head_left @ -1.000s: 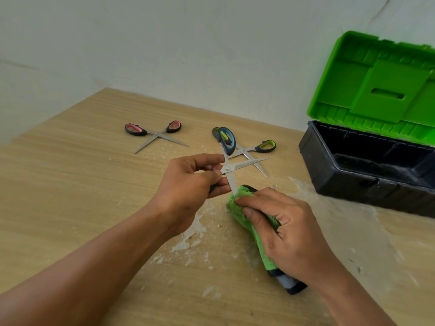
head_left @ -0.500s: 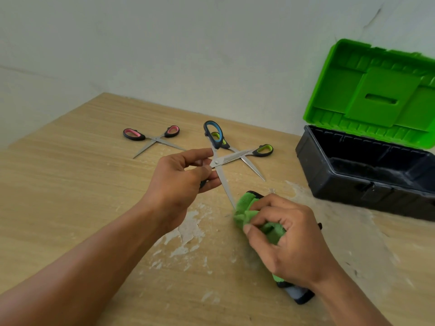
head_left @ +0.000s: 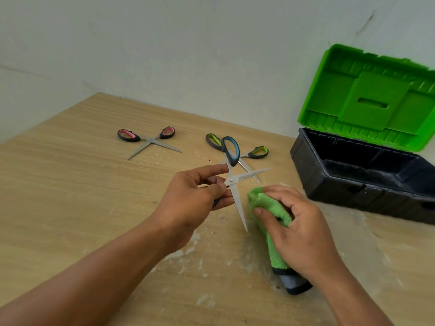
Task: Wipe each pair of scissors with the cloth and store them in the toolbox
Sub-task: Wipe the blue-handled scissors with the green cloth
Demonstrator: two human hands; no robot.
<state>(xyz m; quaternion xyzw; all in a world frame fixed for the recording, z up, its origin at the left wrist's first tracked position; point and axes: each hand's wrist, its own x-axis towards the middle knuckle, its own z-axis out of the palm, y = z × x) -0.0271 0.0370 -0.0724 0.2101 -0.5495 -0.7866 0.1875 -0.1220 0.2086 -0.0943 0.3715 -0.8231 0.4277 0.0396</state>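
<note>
My left hand [head_left: 193, 198] holds the blue-handled scissors [head_left: 235, 177] above the table, blades spread wide, one pointing down toward me and one to the right. My right hand [head_left: 296, 229] grips a folded green cloth [head_left: 270, 208] just right of the lower blade; a small gap shows between cloth and blade. Two more pairs lie spread on the table: pink-handled scissors [head_left: 148, 140] at the back left and green-handled scissors [head_left: 256, 152] partly behind the held pair. The toolbox [head_left: 353, 184] stands at the right, black body, green lid [head_left: 367, 97] raised.
The wooden table [head_left: 70, 196] has white flaking patches under and around my hands. A pale wall rises directly behind the table and the toolbox. The toolbox interior looks dark, with no scissors visible inside.
The cloth has slid off the lower blade toward its tip and now sits beside it. My left hand turned the scissors slightly, moving the blue handle loop.
</note>
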